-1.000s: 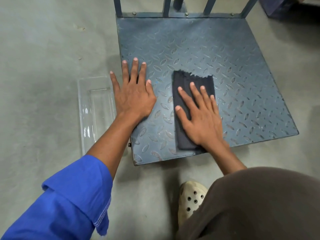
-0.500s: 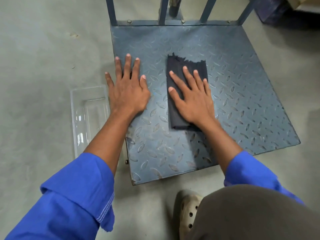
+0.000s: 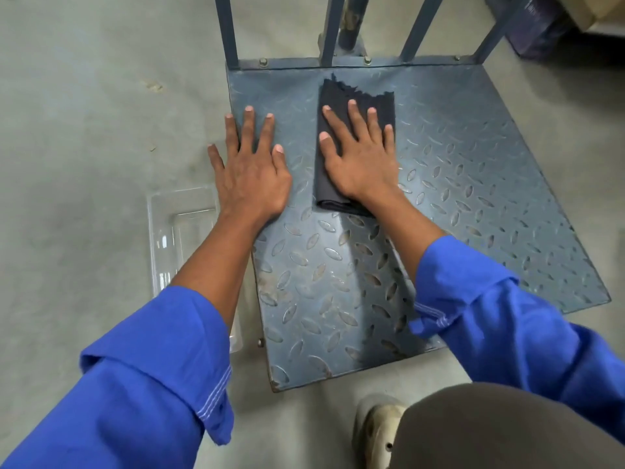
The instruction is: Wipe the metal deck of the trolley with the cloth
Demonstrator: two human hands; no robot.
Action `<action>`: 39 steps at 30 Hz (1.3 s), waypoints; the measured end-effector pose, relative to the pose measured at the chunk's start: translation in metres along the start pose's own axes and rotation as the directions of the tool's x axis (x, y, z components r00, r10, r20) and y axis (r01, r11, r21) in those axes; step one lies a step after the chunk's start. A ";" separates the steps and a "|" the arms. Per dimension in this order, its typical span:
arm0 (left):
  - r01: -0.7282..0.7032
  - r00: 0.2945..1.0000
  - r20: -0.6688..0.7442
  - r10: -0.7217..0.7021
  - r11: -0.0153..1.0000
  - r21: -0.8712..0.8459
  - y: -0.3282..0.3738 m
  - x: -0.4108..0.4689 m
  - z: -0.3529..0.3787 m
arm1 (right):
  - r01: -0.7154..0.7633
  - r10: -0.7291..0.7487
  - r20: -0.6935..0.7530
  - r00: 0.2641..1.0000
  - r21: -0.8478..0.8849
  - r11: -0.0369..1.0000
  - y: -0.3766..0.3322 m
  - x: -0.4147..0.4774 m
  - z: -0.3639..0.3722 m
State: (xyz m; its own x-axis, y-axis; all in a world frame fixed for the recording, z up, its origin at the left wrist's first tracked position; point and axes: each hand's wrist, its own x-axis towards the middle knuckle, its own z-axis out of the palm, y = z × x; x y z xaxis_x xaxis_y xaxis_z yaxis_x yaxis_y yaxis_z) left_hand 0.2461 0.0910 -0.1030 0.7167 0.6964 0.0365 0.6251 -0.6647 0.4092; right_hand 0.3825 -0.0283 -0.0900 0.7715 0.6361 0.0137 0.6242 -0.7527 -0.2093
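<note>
Head view: most of the frame is being taken up by a grey concrete floor [image 3: 84,130]. A blue-grey diamond-plate metal deck [image 3: 473,198] of a trolley is lying on it, with blue upright bars [image 3: 230,28] rising from the deck's far edge.

Two arms in blue sleeves [image 3: 135,384] are being stretched forward over the near part of the deck, and a brown trouser knee [image 3: 507,431] is showing at the bottom right. A clear plastic tray [image 3: 176,238] is sitting on the floor just beside the deck's left edge, partly hidden by the left forearm.

A dark folded cloth [image 3: 355,93] is lying flat on the far half of the deck, near the middle, its frayed far edge close to the bars. It is being pressed down by the right hand [image 3: 362,164], whose fingers are straight and slightly spread, not curled round the fabric. The left hand [image 3: 250,177] is being held flat on the bare metal just beside the cloth, with its fingers straight and apart, gripping nothing; its little finger is lying past the deck's left edge.

A beige perforated shoe [image 3: 375,428] is showing below the deck's near edge.
</note>
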 end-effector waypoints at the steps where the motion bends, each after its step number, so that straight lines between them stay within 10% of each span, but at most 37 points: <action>1: -0.004 1.000 -0.003 0.004 1.000 0.002 0.000 0.001 0.001 | 0.035 -0.035 -0.003 0.999 -0.005 0.999 -0.010 -0.008 0.004; 33: 0.059 0.997 -0.057 -0.051 0.988 0.146 0.023 0.009 0.006 | 0.254 -0.254 -0.026 0.967 -0.002 0.967 -0.039 0.072 0.004; 39: 0.099 0.994 -0.051 -0.092 0.985 0.143 0.025 0.013 0.001 | 0.643 -0.641 0.132 0.756 0.033 0.765 -0.029 0.092 -0.002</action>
State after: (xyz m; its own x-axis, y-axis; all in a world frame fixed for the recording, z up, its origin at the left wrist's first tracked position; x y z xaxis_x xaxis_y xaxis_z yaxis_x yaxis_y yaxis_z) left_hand 0.2713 0.0830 -0.0931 0.6391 0.7678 0.0451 0.7306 -0.6244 0.2764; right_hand 0.4361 0.0518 -0.0806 0.1670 0.9858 0.0157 0.9697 -0.1614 -0.1836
